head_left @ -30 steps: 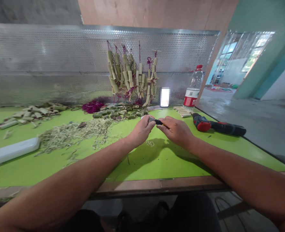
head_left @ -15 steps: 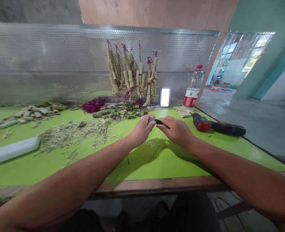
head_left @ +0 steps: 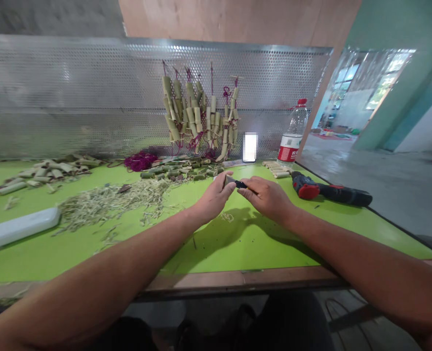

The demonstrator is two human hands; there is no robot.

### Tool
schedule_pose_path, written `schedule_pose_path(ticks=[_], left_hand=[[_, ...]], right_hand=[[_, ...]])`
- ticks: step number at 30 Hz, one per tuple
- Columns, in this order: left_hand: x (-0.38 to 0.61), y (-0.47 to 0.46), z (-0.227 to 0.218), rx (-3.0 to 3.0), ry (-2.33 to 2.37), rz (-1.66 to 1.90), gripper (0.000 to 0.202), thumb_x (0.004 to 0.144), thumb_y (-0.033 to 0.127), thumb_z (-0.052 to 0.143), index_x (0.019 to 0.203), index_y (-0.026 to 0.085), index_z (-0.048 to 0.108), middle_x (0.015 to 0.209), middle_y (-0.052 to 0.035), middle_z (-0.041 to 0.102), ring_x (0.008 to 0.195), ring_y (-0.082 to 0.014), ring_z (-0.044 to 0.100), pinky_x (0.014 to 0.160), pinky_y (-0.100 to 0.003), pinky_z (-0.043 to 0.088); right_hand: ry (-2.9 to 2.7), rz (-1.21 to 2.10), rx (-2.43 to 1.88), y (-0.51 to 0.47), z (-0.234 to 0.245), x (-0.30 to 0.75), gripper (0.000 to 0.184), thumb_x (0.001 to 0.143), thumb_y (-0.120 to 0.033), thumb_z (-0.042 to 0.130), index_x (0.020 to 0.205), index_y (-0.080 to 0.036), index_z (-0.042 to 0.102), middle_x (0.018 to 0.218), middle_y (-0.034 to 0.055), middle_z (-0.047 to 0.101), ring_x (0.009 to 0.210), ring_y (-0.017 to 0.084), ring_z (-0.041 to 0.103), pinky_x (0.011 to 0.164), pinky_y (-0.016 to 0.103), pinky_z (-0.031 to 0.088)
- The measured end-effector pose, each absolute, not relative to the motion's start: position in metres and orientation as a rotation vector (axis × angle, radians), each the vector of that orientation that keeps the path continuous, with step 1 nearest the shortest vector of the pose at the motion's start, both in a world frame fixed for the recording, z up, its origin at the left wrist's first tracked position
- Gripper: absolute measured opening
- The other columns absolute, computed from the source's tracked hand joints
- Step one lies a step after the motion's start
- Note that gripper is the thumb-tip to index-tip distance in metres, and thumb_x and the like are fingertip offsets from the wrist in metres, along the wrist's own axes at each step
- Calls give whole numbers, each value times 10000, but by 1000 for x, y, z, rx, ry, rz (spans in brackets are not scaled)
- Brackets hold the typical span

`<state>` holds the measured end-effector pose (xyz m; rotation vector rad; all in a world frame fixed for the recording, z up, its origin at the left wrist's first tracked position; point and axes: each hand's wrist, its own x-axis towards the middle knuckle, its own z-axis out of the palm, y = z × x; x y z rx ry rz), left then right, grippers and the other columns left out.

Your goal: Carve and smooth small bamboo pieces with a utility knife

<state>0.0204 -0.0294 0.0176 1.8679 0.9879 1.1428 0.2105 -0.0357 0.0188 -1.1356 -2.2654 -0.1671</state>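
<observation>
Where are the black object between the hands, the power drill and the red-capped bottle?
Black object (head_left: pixel 241 185), head view: its exposed dark section.
Power drill (head_left: pixel 330 192), head view: dark mid-body.
Red-capped bottle (head_left: pixel 291 141), head view: white part of label.

metal panel (head_left: pixel 84 73): perforated, glaring softly at us
board (head_left: pixel 238 19): pinkish, above it
upper-left wall (head_left: pixel 48 17): dull grey
right wall (head_left: pixel 387 24): green
windows (head_left: pixel 391 78): bright, over there, far right
floor (head_left: pixel 333 158): grey
table (head_left: pixel 260 256): lime top, brownish front edge

The green tabletop (head_left: pixel 282 258) was strewn with shavings (head_left: pixel 117 202), bamboo pieces (head_left: pixel 57 173) and purple string (head_left: pixel 140 161); a bottle (head_left: pixel 292 141) and drill (head_left: pixel 329 192) were supported at right.
</observation>
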Motion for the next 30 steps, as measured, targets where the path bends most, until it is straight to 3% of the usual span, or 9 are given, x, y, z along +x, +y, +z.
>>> schedule_pose_path(ticks=[5,12,16,22,24,30], left_hand=[[19,-27,19,1900,966,1076,333,931,324,447,1218,157,474,743,9,450,654,-132,397,623,-268,353],[19,-25,17,1992,1035,1098,188,935,327,442,1016,168,502,745,8,445,666,-132,395,625,-266,335],[20,-26,16,1960,1066,1131,224,945,380,426,914,168,490,744,3,435,665,-130,382,603,-260,321],[19,-28,18,1934,996,1126,337,931,360,451,1201,162,485,806,-20,490,730,-151,438,667,-276,368],[19,-28,18,1943,987,1128,348,930,350,445,1218,158,481,826,-29,503,752,-158,450,681,-282,375],[19,-26,16,2044,1049,1129,235,945,371,413,1012,166,507,862,-31,492,763,-156,429,653,-278,360]], right_hand=[[-2264,-175,-1136,-38,19,211,425,990,-493,379,1109,-193,655,955,79,658,832,198,588,689,279,382],[-2252,-238,-1176,-41,21,210,424,990,-489,378,1095,-189,659,898,73,641,794,195,580,651,274,360],[-2218,-195,-1147,-38,20,209,432,990,-493,381,1076,-173,659,903,75,643,817,197,581,664,274,372],[-2262,-143,-1115,-37,20,210,439,989,-500,383,1092,-179,665,913,74,654,826,196,588,687,276,389],[-2258,-154,-1116,-38,20,210,437,989,-497,383,1094,-181,667,920,77,658,838,199,594,696,277,395],[-2225,-194,-1135,-39,19,210,433,987,-501,381,1112,-195,660,946,83,666,836,204,594,693,284,401]])
